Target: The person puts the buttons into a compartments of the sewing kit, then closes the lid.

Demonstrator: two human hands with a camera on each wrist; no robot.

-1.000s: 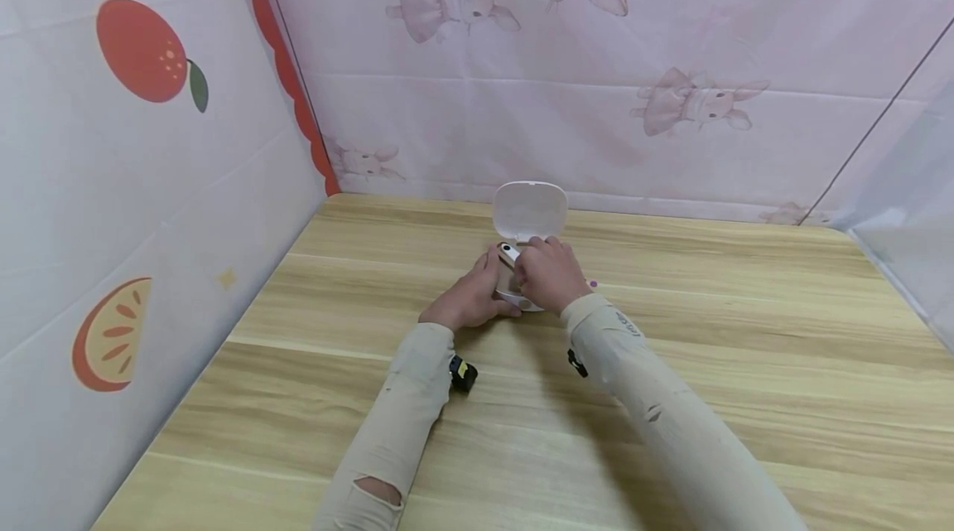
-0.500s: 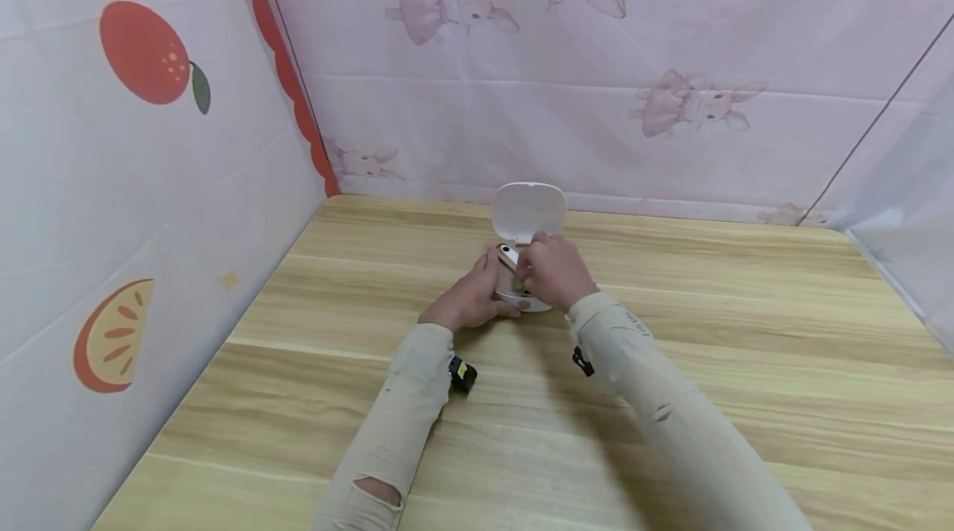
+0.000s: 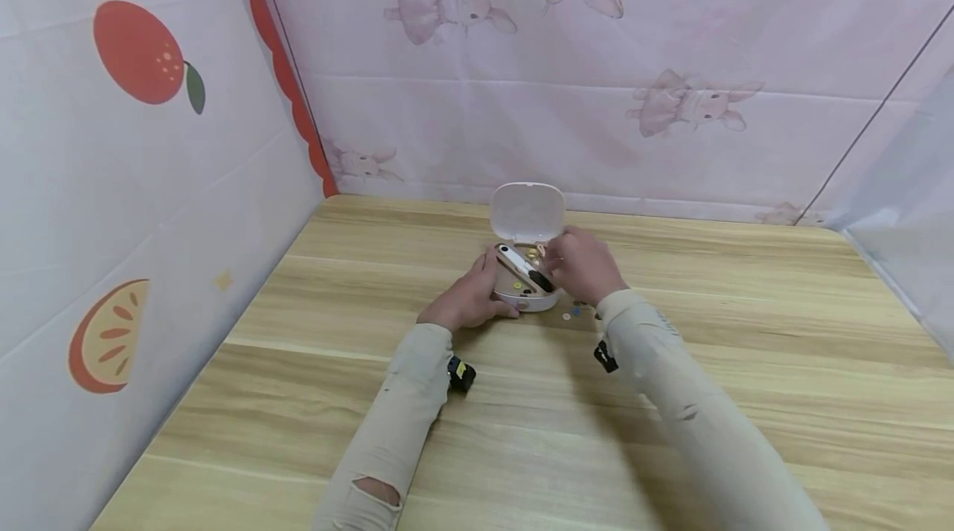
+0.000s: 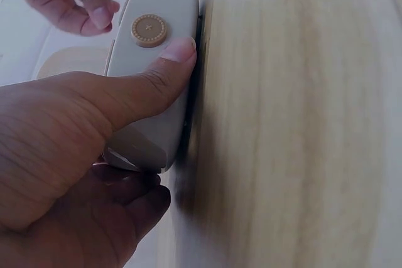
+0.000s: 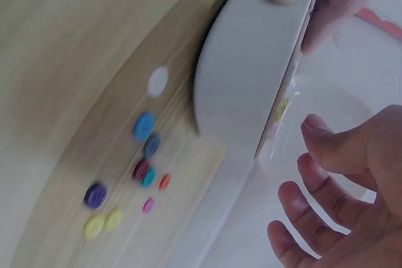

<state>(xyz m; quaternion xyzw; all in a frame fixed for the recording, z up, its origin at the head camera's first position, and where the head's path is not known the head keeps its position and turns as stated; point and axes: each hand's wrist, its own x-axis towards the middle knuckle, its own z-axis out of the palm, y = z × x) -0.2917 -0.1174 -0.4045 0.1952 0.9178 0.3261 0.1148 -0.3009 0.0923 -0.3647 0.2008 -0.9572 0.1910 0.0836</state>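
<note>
A small white sewing box [image 3: 542, 304] with a brown button-shaped catch [image 4: 149, 29] stands on the table, its lid [image 3: 527, 212] raised. My left hand [image 3: 469, 295] grips the box's left side, thumb across its front and fingers round the end. Inside lies a slim white tool with a black end [image 3: 514, 258], slanting across the box, and near it a yellow button [image 3: 517, 286]. Over the box's right edge hovers my right hand [image 3: 586, 267]. Its fingers are loosely bent and hold nothing in the right wrist view.
Several loose buttons lie on the table to the box's right, among them a white one [image 5: 158, 81], a blue one [image 5: 144, 126], a purple one [image 5: 95, 195] and a yellow one [image 5: 94, 226]. A printed fabric wall [image 3: 447, 125] rises behind the wooden table [image 3: 373, 224].
My right hand has moved right from over the box's middle, uncovering the tool and small things inside. Some table buttons now show below the right hand. My left hand keeps its grip.
</note>
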